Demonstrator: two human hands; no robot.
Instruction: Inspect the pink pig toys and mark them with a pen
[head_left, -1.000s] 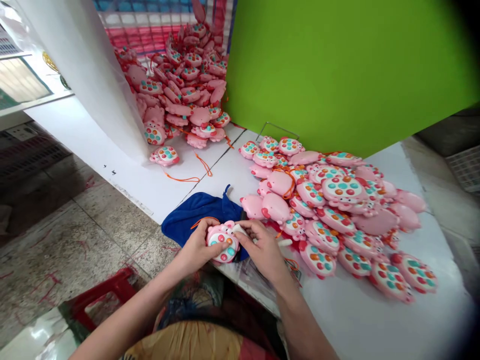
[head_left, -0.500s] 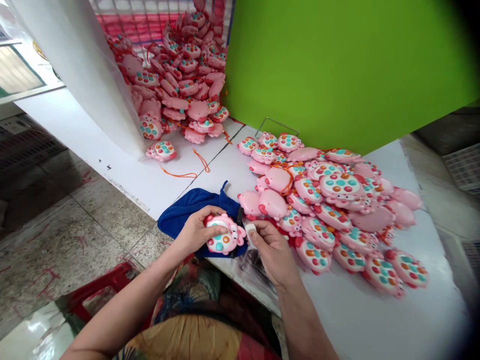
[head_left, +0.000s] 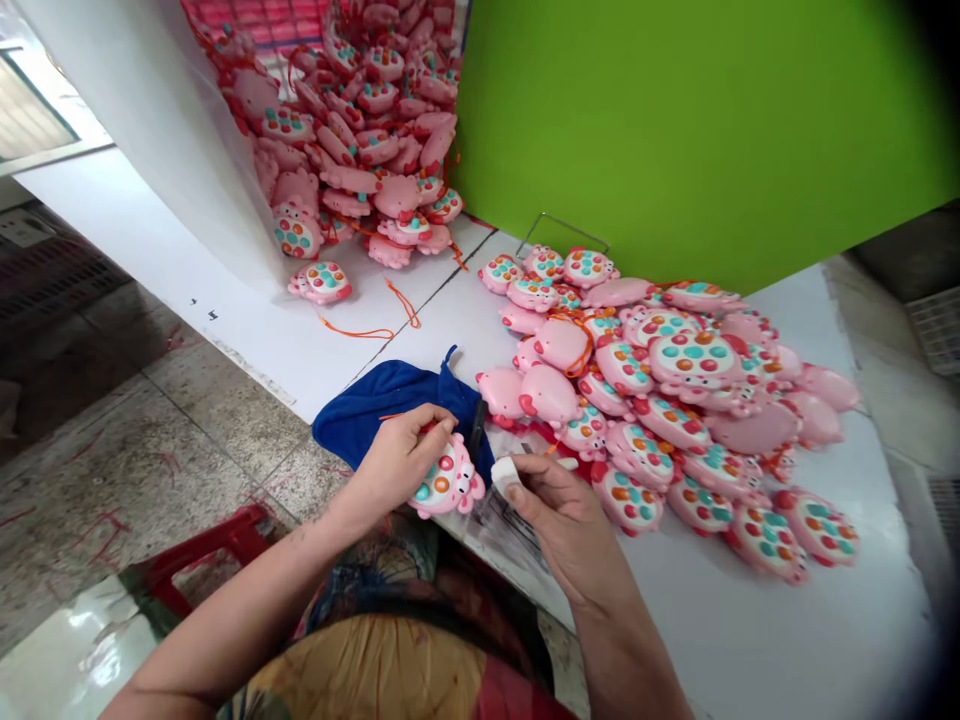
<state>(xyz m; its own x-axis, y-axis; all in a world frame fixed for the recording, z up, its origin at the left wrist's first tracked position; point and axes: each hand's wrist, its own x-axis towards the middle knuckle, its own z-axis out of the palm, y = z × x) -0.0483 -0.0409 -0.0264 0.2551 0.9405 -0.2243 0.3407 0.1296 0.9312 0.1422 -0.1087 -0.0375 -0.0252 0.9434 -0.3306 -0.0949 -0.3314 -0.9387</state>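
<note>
My left hand (head_left: 401,455) grips a pink animal-shaped toy (head_left: 450,475) by its upper left side, thumb on top. Its white face carries coloured round buttons, and the toy's head points right. Pinched between the thumb and fingers of my right hand (head_left: 559,505) is a small white block (head_left: 505,474), its kind unclear. The block is just right of the toy, apart from it. Beneath and behind my left hand, a blue cloth (head_left: 382,400) lies at the table's front edge.
Many similar toys (head_left: 694,352) are heaped to the right, before a green panel (head_left: 675,130). Another pile (head_left: 360,150) fills the back left beside a white sheet (head_left: 172,130). Loose orange cords (head_left: 356,332) and a single toy (head_left: 321,282) lie on the white table (head_left: 247,330).
My left hand has shifted its hold on the toy, from across its front to its upper edge. The right hand with the white block has moved slightly down.
</note>
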